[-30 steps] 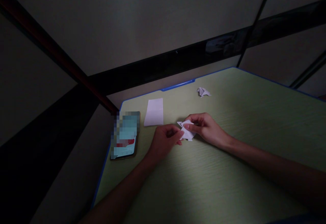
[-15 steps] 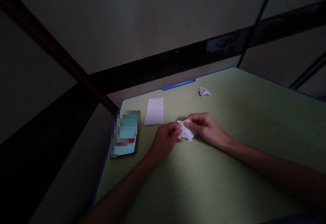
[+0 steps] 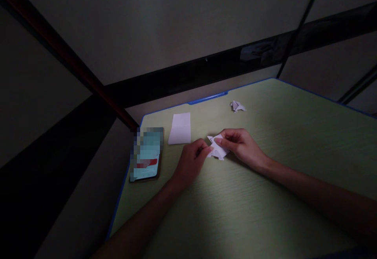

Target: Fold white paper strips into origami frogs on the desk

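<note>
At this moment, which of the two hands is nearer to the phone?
Left. The left hand is to the right of the phone, not touching it; the right hand is farther right, at the far side of the folded paper.

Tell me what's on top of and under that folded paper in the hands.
On top of the folded paper lie the thumbs of the right hand and, at its left edge, the left hand. What lies directly underneath is covered.

Dim scene; tabletop (image 3: 279, 121) faintly lit (phone screen (image 3: 150, 171) partly pixelated)
</note>
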The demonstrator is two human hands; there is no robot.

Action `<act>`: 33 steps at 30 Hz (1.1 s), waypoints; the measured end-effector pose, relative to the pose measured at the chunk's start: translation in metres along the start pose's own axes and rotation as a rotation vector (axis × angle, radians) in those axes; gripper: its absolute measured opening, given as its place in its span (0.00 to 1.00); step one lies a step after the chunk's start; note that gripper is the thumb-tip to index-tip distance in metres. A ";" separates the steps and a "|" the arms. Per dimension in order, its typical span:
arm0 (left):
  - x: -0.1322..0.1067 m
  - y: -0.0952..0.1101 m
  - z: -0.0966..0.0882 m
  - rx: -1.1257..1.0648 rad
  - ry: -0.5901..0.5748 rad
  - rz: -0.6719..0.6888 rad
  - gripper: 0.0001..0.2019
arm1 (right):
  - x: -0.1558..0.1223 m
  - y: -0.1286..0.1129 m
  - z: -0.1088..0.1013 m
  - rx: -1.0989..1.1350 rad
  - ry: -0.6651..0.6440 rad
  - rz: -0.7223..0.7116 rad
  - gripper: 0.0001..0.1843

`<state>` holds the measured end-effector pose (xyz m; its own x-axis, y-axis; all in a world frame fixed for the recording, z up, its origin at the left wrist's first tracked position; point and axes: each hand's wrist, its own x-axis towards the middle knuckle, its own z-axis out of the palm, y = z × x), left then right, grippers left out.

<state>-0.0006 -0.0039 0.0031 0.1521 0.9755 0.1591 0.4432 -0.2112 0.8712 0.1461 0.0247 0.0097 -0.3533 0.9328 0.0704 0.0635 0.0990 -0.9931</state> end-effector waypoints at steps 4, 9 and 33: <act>0.003 -0.004 0.000 -0.091 -0.044 -0.028 0.13 | 0.001 0.001 -0.001 0.019 -0.006 0.001 0.14; 0.005 -0.004 -0.002 -0.143 -0.146 -0.069 0.10 | 0.000 0.003 -0.001 0.043 -0.049 0.022 0.12; 0.010 -0.006 0.000 -0.452 0.068 -0.214 0.09 | -0.005 0.002 0.003 0.209 -0.048 0.053 0.16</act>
<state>-0.0020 0.0074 -0.0006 0.0351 0.9990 -0.0287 0.0294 0.0277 0.9992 0.1448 0.0193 0.0066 -0.3991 0.9167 0.0184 -0.1100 -0.0279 -0.9935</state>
